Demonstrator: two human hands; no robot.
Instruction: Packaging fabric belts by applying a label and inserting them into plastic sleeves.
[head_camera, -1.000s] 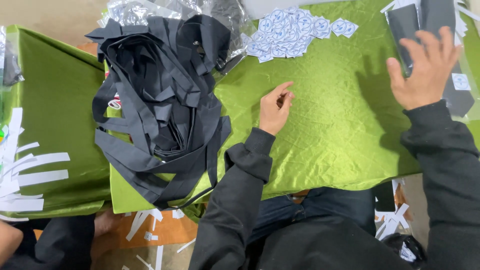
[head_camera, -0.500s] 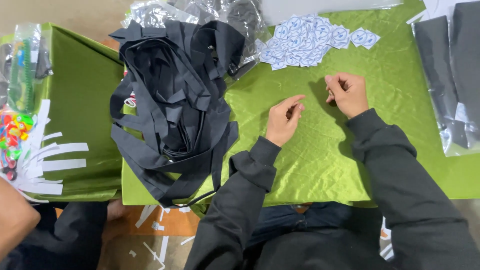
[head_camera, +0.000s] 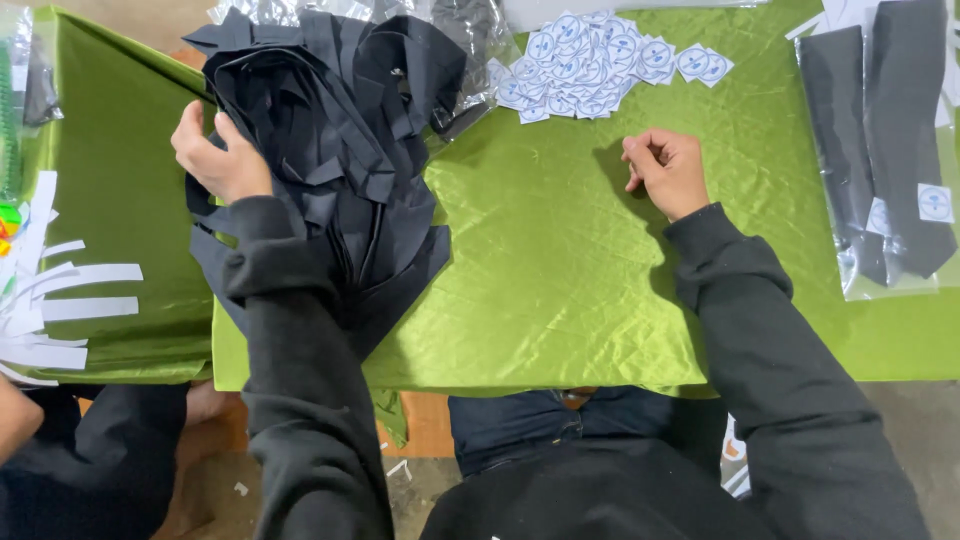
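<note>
Head view: everything is seen from above, looking down at a table covered with a shiny green cloth (head_camera: 560, 270).
Left hand: the left hand (head_camera: 222, 155) is laid on the left edge of the pile of black ties (head_camera: 340, 160). The fingers are curled over the dark cloth, and some of it seems to be gripped, but how tight the hold is cannot be told.
Pile of black ties: many dark strips are heaped at the top left of the green cloth. The heap is found under and just to the right of the left hand. Some ends are hung over the front edge of the table.
Right hand: the right hand (head_camera: 668, 170) is rested on the bare green cloth, well apart from the pile. It is curled into a loose fist. Nothing is seen inside it.
Round stickers: a bunch of white and blue stickers (head_camera: 600, 60) is spread just above the right hand, near but not touching.
Bagged ties: two dark ties in clear bags (head_camera: 885, 150) are laid at the far right, each marked with a small white label.
Clear wrap: crinkly plastic (head_camera: 470, 40) is seen behind the pile.
Paper strips: white strips (head_camera: 60, 300) are laid at the far left.
Another person: a dark sleeve (head_camera: 60, 470) is seen at the bottom left.
</note>
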